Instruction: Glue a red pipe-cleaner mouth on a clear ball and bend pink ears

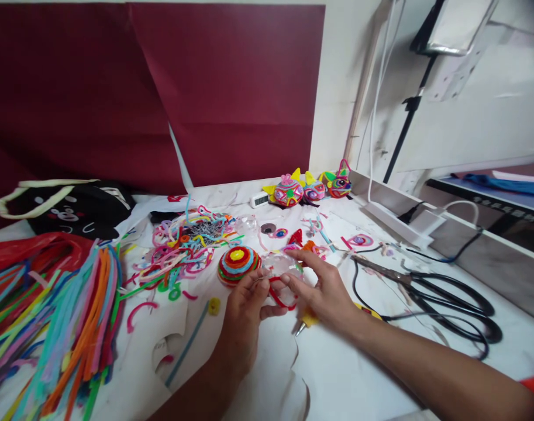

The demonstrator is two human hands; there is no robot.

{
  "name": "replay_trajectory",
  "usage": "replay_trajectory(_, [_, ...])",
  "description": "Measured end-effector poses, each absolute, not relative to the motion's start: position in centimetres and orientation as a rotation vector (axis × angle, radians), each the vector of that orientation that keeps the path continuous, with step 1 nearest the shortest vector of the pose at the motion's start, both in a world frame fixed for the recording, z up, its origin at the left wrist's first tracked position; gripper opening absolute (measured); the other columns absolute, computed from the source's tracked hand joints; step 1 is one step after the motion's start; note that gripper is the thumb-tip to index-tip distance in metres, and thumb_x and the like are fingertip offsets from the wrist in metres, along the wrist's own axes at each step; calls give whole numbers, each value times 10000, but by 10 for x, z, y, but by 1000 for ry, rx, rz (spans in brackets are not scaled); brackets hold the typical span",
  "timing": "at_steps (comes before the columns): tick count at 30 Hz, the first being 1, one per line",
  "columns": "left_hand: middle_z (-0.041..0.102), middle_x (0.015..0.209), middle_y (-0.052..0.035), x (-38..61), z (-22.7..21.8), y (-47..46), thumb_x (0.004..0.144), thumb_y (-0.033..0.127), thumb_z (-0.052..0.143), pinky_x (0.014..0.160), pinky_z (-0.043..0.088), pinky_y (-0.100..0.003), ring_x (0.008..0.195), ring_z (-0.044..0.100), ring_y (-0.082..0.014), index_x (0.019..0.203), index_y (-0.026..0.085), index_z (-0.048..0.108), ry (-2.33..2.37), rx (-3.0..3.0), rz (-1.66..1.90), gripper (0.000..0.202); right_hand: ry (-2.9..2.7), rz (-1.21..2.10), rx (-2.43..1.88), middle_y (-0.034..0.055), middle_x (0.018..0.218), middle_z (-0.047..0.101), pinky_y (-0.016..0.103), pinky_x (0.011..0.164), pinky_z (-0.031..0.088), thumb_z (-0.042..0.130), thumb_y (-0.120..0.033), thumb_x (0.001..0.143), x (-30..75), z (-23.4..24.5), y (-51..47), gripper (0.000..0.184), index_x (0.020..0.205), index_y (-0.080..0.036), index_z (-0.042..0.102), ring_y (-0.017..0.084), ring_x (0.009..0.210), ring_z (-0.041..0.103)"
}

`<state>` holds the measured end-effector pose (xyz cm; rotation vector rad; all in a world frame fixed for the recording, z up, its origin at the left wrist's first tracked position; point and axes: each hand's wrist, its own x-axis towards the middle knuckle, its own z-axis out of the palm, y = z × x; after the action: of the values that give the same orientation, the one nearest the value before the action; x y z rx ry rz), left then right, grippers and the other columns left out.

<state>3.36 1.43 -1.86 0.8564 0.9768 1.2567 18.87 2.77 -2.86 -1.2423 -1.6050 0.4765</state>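
My left hand (244, 313) and my right hand (323, 289) meet at the middle of the white table (358, 374). Together they pinch a clear plastic half-ball (281, 264) with a red pipe cleaner (279, 297) looped under it. My left fingers are curled on the red pipe cleaner's end. My right fingers close over the clear piece from the right. Just left of it sits a dome wound in red, green, blue and yellow pipe cleaner (238, 264). A yellow-handled tool (307, 320) lies under my right hand.
A thick bundle of coloured pipe cleaners (60, 327) lies at the left, cut scraps (183, 248) behind the dome. Large black scissors (442, 292) lie at the right near a white power strip (398, 225). Three finished colourful ornaments (313, 187) stand at the back. A black tote bag (69, 207) sits far left.
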Motion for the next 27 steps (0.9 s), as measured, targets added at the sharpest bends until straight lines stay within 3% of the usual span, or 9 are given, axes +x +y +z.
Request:
replay_trajectory(11, [706, 819, -43, 33, -21, 16, 758, 323, 715, 539, 566, -217, 737, 675, -165, 997, 142, 612, 989, 890, 1249, 318, -1584, 522, -1195, 87, 1100, 678, 365, 876, 499, 639, -370, 802, 187, -27, 28, 407, 1157, -173, 622, 216, 983, 632])
replay_trajectory(27, [717, 715, -38, 37, -15, 15, 685, 284, 727, 461, 546, -219, 629, 682, -169, 994, 126, 602, 1045, 816, 1261, 369, -1593, 548, -1173, 107, 1136, 657, 384, 893, 481, 642, -392, 808, 187, -34, 29, 439, 1177, -155, 615, 233, 1020, 608])
